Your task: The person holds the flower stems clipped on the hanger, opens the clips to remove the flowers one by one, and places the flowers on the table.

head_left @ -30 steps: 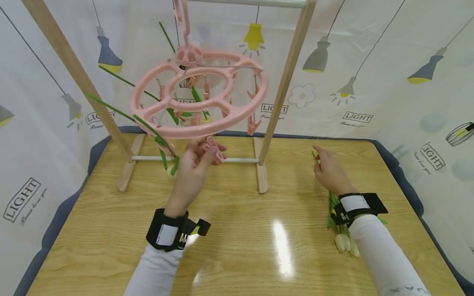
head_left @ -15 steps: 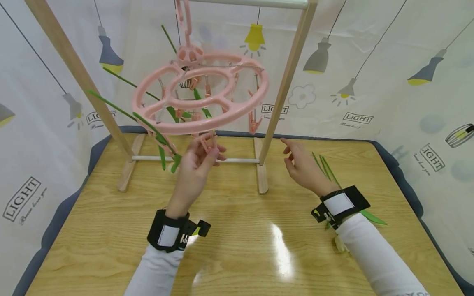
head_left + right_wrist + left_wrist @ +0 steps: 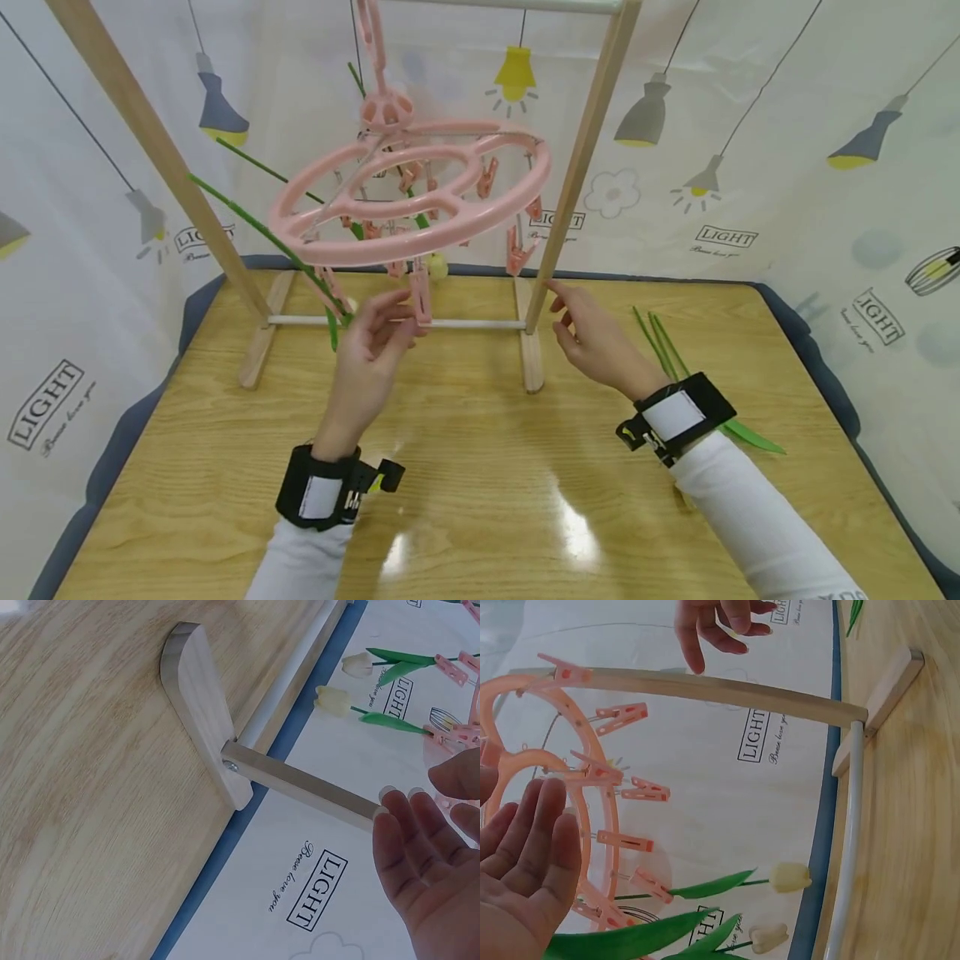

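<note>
hanger of pink rings (image 3: 446,198) at upper centre, pink clip (image 3: 421,296) hanging below it mid-frame, left hand (image 3: 365,350) beside the clip, fingers loosely bent around nothing, right hand (image 3: 600,342) right of centre, fingers parted, empty, near wooden post (image 3: 583,158)

This looks like a small booth fitted out for recording; the building around it cannot be told. White cloth (image 3: 750,200) (printed with hanging lamps (image 3: 642,112), a whisk (image 3: 932,271) and the word LIGHT) walls three visible sides of a wood-grain table (image 3: 480,500), a blue border (image 3: 810,358) running where they meet. Black wrist straps (image 3: 318,492) bearing small cameras (image 3: 392,475) also suggest a recording space.
</note>
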{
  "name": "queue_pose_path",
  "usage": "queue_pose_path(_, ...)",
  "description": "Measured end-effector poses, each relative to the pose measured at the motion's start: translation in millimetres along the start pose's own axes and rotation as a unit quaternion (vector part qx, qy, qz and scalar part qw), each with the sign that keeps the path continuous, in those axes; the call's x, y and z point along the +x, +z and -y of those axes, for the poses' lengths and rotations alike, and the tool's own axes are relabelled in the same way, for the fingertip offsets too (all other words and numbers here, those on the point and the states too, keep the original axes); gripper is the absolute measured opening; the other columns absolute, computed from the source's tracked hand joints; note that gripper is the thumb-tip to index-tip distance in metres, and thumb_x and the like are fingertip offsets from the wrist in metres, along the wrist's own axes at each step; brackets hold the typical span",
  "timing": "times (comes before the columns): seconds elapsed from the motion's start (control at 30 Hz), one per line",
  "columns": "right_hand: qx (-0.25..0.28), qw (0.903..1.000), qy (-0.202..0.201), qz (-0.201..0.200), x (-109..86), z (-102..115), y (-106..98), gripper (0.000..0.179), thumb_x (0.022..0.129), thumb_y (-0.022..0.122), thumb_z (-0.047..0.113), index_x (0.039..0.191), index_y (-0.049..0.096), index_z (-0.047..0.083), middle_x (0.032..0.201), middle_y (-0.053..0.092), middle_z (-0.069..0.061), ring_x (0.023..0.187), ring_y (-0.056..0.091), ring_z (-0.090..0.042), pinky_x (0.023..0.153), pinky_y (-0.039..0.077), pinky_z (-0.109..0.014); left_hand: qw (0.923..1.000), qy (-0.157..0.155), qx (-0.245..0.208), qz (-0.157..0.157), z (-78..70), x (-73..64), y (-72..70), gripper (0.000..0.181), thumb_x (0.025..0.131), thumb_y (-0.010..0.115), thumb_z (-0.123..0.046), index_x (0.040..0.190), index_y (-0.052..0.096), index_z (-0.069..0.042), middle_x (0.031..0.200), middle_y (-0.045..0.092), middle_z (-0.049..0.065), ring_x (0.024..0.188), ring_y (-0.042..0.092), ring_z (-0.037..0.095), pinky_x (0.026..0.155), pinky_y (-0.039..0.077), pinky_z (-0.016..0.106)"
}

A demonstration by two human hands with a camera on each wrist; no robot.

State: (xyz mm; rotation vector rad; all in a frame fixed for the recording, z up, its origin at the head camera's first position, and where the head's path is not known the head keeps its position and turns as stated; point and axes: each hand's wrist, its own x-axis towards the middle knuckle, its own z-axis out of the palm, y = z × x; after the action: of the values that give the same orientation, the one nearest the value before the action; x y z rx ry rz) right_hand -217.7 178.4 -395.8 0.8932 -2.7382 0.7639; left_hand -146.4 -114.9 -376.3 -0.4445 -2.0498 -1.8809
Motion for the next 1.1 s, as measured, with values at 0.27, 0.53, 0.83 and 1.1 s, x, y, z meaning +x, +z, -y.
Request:
queue_pose_path(0.27,-0.001,0.9999,0.014,0.007,-0.4,-2,1,0.055,0.094,0.054,-0.001,0.145,0.034,-0.002,0.111,0.055,-0.022,0.087,0.06,-0.029,0.066,0.054,-0.044,0.9722,0.152,0.04,-0.174,9.3,-7.4,-18.9,0.015,0.092,0.052,0.012,0.102,0.057,0.022,0.091,0.064,-0.007,0.077,0.06,0.009,0.07,0.051,0.011)
queue_pose_path(0.53,0.005,0.9998,0.015,0.014,0.5,-1,0,0.054,0.095,0.053,0.0,0.145,0.032,-0.003,0.112,0.056,-0.022,0.09,0.06,-0.03,0.069,0.055,-0.046,0.9429,0.065,-0.037,-0.325,6.0,0.9,-36.6,0.017,0.1,0.041,0.001,0.109,0.055,-0.002,0.099,0.055,0.0,0.087,0.05,0.014,0.074,0.041,0.02)
queue_pose_path(0.83,0.027,0.9996,0.006,0.01,5.1,8,-1,0.057,0.092,0.057,-0.001,0.144,0.034,-0.005,0.111,0.057,-0.024,0.088,0.061,-0.031,0.068,0.056,-0.047,0.98,-0.063,-0.085,-0.168,24.5,15.7,-54.9,0.049,0.106,0.023,-0.04,0.144,0.042,-0.016,0.123,0.055,-0.001,0.128,0.043,0.029,0.113,0.02,0.053)
queue_pose_path(1.1,0.027,0.9996,-0.007,0.008,6.7,10,2,0.06,0.09,0.061,0.004,0.144,0.035,-0.003,0.108,0.059,-0.023,0.085,0.063,-0.03,0.064,0.057,-0.044,0.9892,-0.027,-0.13,-0.062,29.6,22.1,-58.2,0.061,0.101,0.025,-0.055,0.145,0.038,-0.015,0.114,0.071,-0.005,0.116,0.058,0.022,0.1,0.028,0.043)
